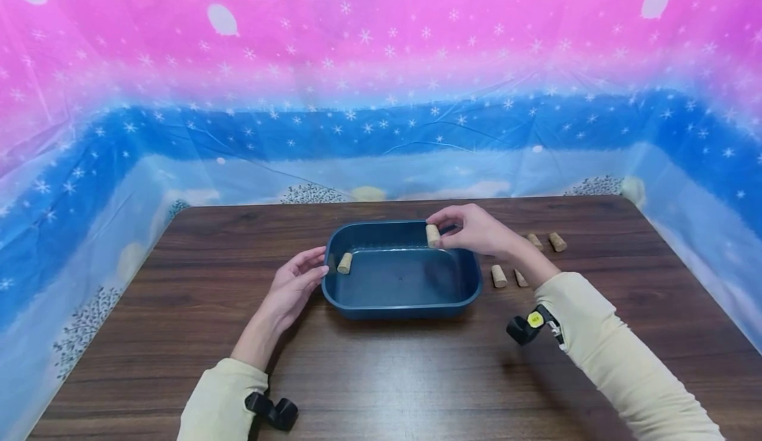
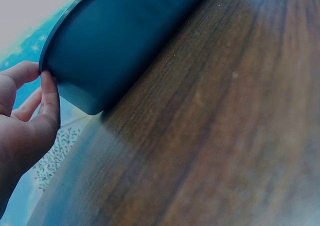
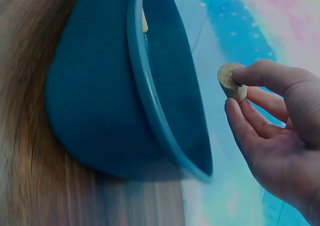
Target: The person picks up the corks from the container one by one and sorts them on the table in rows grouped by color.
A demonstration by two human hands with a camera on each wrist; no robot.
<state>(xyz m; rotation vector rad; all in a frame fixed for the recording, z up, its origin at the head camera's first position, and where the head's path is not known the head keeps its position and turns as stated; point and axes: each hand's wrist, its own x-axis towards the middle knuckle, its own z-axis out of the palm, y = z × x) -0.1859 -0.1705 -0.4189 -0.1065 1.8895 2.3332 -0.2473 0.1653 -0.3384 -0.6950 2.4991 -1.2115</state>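
A dark blue plastic basin (image 1: 400, 307) stands on the wooden table. At its left end my left hand (image 1: 293, 287) holds the rim with thumb and fingertips, and the left wrist view shows this grip on the edge of the basin (image 2: 115, 41). Over the far right part of the basin, my right hand (image 1: 476, 231) pinches a cork stopper (image 1: 432, 235) between thumb and fingers. That cork (image 3: 233, 81) is above rim height in the right wrist view. Another cork (image 1: 344, 263) lies inside the basin at the left end.
To the right of the basin, several corks lie on the table, among them a near cork (image 1: 499, 276) and a far cork (image 1: 557, 242); the right forearm partly covers others. A patterned pink and blue cloth (image 1: 381, 123) hangs behind the table's far edge.
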